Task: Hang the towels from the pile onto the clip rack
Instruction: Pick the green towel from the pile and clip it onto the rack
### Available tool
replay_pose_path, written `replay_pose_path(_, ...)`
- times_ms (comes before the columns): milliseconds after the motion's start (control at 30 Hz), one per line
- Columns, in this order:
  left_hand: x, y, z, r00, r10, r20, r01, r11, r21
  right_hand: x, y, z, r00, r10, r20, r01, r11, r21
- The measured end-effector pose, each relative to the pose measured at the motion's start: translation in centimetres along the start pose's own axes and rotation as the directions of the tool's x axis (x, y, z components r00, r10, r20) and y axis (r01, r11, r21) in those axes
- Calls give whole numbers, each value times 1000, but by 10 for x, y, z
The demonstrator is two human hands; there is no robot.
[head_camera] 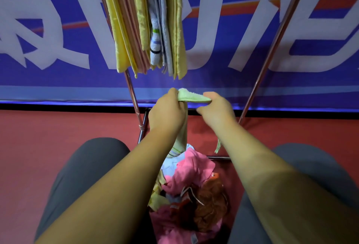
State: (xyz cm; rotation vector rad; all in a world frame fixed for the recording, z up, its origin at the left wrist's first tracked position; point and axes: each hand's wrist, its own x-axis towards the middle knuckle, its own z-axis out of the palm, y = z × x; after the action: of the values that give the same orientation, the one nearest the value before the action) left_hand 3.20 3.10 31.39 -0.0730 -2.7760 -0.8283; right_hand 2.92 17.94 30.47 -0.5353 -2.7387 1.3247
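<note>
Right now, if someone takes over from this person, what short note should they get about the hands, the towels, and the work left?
Left hand grips one end of the green towel.
Right hand grips the other end; the edge is stretched between them.
Done: several hung towels are on the rack above.
Left: hang this towel, then those in the pile between the knees.
</note>
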Motion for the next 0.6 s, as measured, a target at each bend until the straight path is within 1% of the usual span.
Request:
replay_pose_path(67, -1, 3, -4, 997, 78, -7, -78, 997, -2, -3, 1, 4, 1000, 1, 21, 3, 983, -184)
replay_pose_path(133, -3, 6, -7, 991, 137, 4, -137, 991, 3, -6, -1, 4, 999, 33, 29, -21, 946, -325)
replay_pose_path(200, -4, 7, -9, 987, 158, 16, -158, 987, 21, -9, -5, -1, 999, 53, -11, -53, 917, -395)
replay_pose_path(233, -4, 6, -10, 987, 157, 22, -158, 987, 40, -10, -7, -3, 999, 31, -35, -42, 915, -401)
replay_pose_path(300, -1, 2, -11, 988, 154, 31, -156, 985, 73, -9, -10, -5, 994, -91, -65, 63, 935, -348)
replay_pose_path(367, 2, 0, -14, 988, 152, 28, -154, 984, 89, -10, -14, -8, 972, -221, -80, 201, 957, -210)
replay_pose_path(433, 4, -2, -19, 988, 153, 24, -155, 982, 105, -14, -22, -16, 961, -261, -85, 256, 964, -73)
replay_pose_path(467, 5, -2, -22, 987, 158, 26, -160, 979, 123, -17, -27, -22, 958, -272, -87, 268, 962, -49)
replay_pose_path(600, 16, 2, -37, 987, 156, 32, -160, 973, 166, -28, -46, -39, 941, -319, -112, 314, 948, -55)
